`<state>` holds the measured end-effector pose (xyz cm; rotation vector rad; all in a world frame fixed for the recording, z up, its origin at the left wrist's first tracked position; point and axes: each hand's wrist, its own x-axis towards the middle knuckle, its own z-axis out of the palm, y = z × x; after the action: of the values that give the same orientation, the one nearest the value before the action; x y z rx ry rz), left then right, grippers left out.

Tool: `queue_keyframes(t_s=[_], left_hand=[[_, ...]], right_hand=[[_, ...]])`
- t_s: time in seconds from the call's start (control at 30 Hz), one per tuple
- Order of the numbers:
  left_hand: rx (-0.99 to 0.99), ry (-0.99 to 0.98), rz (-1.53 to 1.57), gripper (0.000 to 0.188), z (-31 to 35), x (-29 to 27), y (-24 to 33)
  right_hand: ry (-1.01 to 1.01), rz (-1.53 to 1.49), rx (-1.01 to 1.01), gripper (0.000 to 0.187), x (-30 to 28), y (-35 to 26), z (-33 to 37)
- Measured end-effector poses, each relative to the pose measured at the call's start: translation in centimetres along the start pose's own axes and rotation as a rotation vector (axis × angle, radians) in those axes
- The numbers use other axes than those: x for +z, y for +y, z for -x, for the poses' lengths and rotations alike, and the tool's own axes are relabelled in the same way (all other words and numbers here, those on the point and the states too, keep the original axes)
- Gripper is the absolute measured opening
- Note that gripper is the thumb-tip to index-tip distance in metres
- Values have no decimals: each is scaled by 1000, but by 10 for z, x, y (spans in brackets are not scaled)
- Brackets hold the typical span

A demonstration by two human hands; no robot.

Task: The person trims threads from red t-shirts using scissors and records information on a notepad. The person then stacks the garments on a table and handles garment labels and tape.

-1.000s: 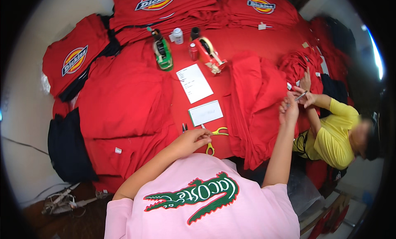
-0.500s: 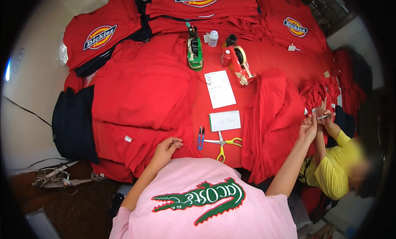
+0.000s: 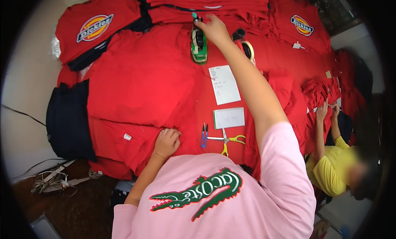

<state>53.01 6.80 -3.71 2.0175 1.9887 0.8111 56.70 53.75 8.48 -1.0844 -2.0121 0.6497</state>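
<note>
My right hand (image 3: 213, 29) reaches far across the table. Its thumb and fingers are apart beside the pens (image 3: 196, 17) standing at the far end of the green tape dispenser (image 3: 199, 53); whether it touches them I cannot tell. My left hand (image 3: 167, 143) lies open on a red garment (image 3: 136, 102) at the table's near side, fingers loosely bent. Between my arms are blue thread snips (image 3: 204, 136), yellow-handled scissors (image 3: 225, 140), a spiral notepad (image 3: 229, 117) and a written sheet (image 3: 225, 85). My right forearm partly covers the red tape dispenser (image 3: 247, 51).
Stacks of red shirts (image 3: 206, 3) line the far edge, with dark garments (image 3: 68, 119) at the left. On the right, a person in yellow (image 3: 330, 169) handles a bunched red garment (image 3: 319, 92). Cables (image 3: 51, 181) lie at lower left.
My right hand has swung from near the other person to the green dispenser. The white bottle is now hidden behind it. My left hand has shifted slightly, and the view has tilted a little.
</note>
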Motion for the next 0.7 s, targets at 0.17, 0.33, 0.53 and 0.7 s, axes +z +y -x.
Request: queue_keyframes(t_s=[0.17, 0.33, 0.53, 0.7], left_hand=[[-27, 22, 20, 17, 5, 1, -2], [-16, -21, 32, 17, 3, 0, -4], [80, -204, 220, 36, -66, 17, 46], [180, -296, -31, 69, -132, 54, 58]], right_hand=[[-227, 269, -4, 58, 33, 4, -33], [43, 54, -76, 43, -54, -42, 11], [-54, -684, 266, 34, -181, -8, 129], [157, -1023, 498, 11, -256, 64, 263]])
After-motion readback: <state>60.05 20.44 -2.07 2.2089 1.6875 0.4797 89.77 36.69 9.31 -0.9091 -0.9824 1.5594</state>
